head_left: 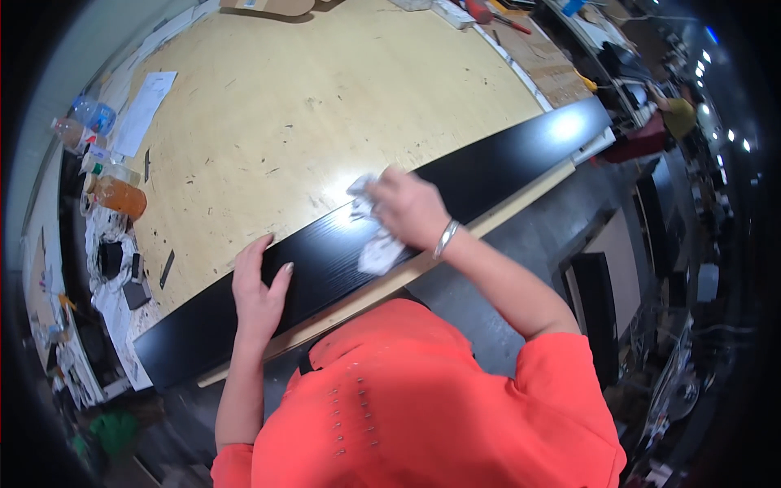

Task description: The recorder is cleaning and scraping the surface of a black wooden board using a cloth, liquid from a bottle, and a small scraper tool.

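Black board [321, 260] is laid slantwise along the near edge of the table [268, 106]. Fingers of the right hand [409, 209] are closed on a bunched white cloth [378, 254], held against the board's surface; hand slightly blurred. Left hand [259, 293] is placed on the board, thumb spread from fingers. Farther left, a paper sheet [145, 114], clear bottles [98, 116] and an amber-filled jar [122, 198] are grouped.
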{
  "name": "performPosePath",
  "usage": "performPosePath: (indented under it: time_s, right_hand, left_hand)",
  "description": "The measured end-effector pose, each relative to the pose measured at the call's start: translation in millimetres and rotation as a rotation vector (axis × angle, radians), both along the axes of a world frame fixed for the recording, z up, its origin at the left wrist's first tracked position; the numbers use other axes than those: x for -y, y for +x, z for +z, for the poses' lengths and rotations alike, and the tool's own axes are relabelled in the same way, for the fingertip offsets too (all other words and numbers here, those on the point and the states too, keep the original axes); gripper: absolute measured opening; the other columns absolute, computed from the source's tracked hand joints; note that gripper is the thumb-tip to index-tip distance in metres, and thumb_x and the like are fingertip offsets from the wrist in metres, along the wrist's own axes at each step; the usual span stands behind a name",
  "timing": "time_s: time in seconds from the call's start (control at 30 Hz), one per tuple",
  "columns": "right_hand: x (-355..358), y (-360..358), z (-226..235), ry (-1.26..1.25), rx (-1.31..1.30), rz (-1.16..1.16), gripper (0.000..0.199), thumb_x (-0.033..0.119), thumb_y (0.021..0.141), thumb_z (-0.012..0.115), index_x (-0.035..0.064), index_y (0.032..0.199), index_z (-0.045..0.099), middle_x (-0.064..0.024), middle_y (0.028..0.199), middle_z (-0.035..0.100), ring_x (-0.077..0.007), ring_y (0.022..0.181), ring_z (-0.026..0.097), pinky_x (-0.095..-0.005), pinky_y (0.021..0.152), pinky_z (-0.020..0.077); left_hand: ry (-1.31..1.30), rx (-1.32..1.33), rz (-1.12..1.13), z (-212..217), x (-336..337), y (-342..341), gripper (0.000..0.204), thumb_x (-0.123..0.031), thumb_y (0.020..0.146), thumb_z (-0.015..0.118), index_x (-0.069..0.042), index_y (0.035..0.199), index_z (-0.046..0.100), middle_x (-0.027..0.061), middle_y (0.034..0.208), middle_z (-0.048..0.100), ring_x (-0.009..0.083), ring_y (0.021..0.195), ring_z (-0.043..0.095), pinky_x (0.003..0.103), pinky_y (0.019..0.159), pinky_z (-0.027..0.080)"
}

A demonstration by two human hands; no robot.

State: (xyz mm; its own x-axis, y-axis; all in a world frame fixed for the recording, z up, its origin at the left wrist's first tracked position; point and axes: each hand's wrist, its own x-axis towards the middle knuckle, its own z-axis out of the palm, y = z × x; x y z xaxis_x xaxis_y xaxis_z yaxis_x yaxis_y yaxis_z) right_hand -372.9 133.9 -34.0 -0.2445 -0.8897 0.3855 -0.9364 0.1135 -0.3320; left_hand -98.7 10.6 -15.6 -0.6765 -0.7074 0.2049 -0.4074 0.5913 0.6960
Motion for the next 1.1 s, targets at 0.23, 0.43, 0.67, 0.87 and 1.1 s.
performPosePath:
  time_s: [0.23, 0.43, 0.67, 0.87, 1.1]
  right_hand:
    - [-72, -187, -10, -0.016, 0.016, -0.433, 0.029, 0.012, 0.08, 0.069, 0.0091, 0.108, 0.07, -0.0123, 0.097, 0.063, -0.0336, 0.086, 0.065, -0.042, 0.073, 0.0547]
    - [-63, -128, 12, -0.182, 1.005, -0.16, 0.031, 0.003, 0.089, 0.06, -0.0037, 0.119, 0.064, -0.0106, 0.107, 0.065, -0.0181, 0.096, 0.063, -0.0291, 0.087, 0.0495]
    - [-58, -95, 23, -0.13, 1.967, 0.058, 0.038, 0.001, 0.098, 0.041, -0.0137, 0.132, 0.049, -0.0186, 0.117, 0.066, -0.0218, 0.106, 0.067, -0.0327, 0.094, 0.0534]
    - [-36, -70, 23, -0.152, 2.061, 0.1, 0.041, 0.008, 0.101, 0.044, -0.0112, 0.138, 0.047, -0.0181, 0.128, 0.062, -0.0214, 0.116, 0.062, -0.0342, 0.103, 0.0473]
    - [-5, -72, 24, -0.122, 1.849, 0.079, 0.03, 0.008, 0.103, 0.043, -0.0114, 0.117, 0.061, -0.0163, 0.106, 0.069, -0.0182, 0.096, 0.067, -0.0293, 0.09, 0.0522]
  left_hand:
    - [0.006, -0.003, -0.109, -1, -32, -138, 0.044, -0.006, 0.081, 0.074, -0.004, 0.123, 0.061, 0.0146, 0.122, 0.063, 0.0322, 0.115, 0.058, 0.038, 0.1, 0.045]
    - [0.178, -0.062, -0.062, 13, -70, -201, 0.078, -0.009, 0.077, 0.075, -0.001, 0.146, 0.04, 0.0188, 0.142, 0.052, 0.0292, 0.13, 0.052, 0.037, 0.111, 0.038]
    - [1.038, -0.575, -0.028, 8, -85, -209, 0.056, 0.002, 0.093, 0.057, 0.002, 0.146, 0.039, 0.0208, 0.14, 0.052, 0.0259, 0.125, 0.056, 0.035, 0.106, 0.044]
    - [0.872, -0.503, 0.148, 21, -105, -185, 0.057, 0.001, 0.088, 0.065, 0.005, 0.141, 0.044, 0.0145, 0.126, 0.06, 0.0205, 0.116, 0.06, 0.033, 0.105, 0.044]
    - [0.801, -0.501, 0.367, 16, -77, -143, 0.031, 0.007, 0.084, 0.068, 0.006, 0.115, 0.065, 0.0052, 0.097, 0.069, 0.0087, 0.086, 0.063, 0.023, 0.081, 0.052]
